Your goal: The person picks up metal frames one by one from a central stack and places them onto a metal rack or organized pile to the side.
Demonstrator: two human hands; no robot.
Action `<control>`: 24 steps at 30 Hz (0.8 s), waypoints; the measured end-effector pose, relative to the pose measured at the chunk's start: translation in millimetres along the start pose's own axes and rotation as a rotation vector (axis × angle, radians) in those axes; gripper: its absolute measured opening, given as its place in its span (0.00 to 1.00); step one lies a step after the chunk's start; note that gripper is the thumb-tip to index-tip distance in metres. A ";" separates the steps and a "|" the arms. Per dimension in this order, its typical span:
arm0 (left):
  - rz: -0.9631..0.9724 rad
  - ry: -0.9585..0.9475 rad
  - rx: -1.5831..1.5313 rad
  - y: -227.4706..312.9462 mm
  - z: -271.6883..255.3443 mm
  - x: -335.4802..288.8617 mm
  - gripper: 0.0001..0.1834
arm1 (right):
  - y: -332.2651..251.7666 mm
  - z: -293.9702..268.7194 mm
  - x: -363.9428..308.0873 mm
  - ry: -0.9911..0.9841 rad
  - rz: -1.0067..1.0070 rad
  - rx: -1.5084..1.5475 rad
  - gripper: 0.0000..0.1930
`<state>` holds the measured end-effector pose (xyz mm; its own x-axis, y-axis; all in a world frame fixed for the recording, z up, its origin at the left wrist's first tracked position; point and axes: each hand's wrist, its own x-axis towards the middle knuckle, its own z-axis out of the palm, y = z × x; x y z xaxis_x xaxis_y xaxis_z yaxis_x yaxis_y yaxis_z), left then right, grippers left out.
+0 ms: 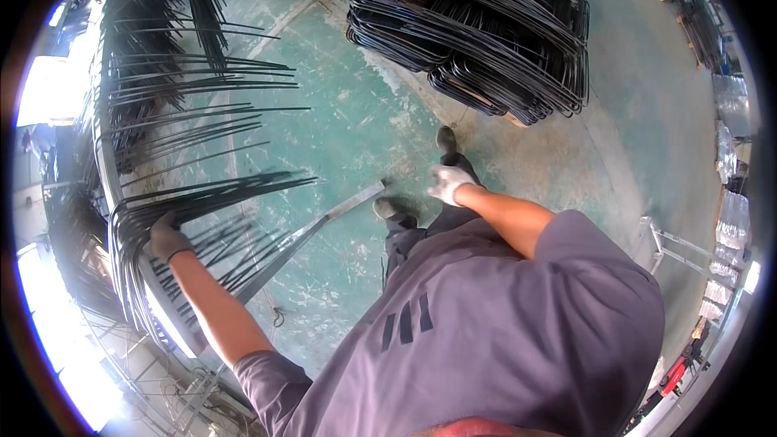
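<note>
My left hand (168,239), in a darkened work glove, is at the bends of a bunch of thin black metal rods (214,196) hung over a long rail on the left. Its fingers close round some of them; the far side of the grip is hidden. The rods' free ends point right over the floor. In front of my body, above my feet, my right hand (447,184) wears a white glove. Its fingers are curled in, and nothing shows in them.
Ahead stands a large stack of black bent-wire frames (477,20). A flat metal bar (356,197) slants from the rack's lower part toward my feet. More black rods (202,69) hang farther along the rail. To the right is a pale metal stand (688,244) on the green, worn floor (348,125).
</note>
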<state>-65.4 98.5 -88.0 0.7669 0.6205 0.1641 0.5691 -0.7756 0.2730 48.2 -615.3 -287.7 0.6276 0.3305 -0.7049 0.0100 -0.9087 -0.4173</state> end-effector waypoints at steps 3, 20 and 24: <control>-0.150 0.021 0.168 25.6 -39.3 6.9 0.14 | 110.9 6.4 17.5 0.069 0.019 0.080 0.30; 0.177 -0.414 0.897 101.6 -71.8 202.4 0.15 | 179.4 -144.5 8.3 0.392 0.461 0.522 0.30; 0.142 -0.350 0.920 104.5 -28.6 216.4 0.12 | 238.1 -46.9 -72.9 0.366 0.576 0.485 0.34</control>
<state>151.5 155.1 3.2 0.8056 0.5609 -0.1909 0.3604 -0.7197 -0.5934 41.3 -867.7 -308.7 0.6463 -0.3316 -0.6872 -0.6731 -0.6721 -0.3087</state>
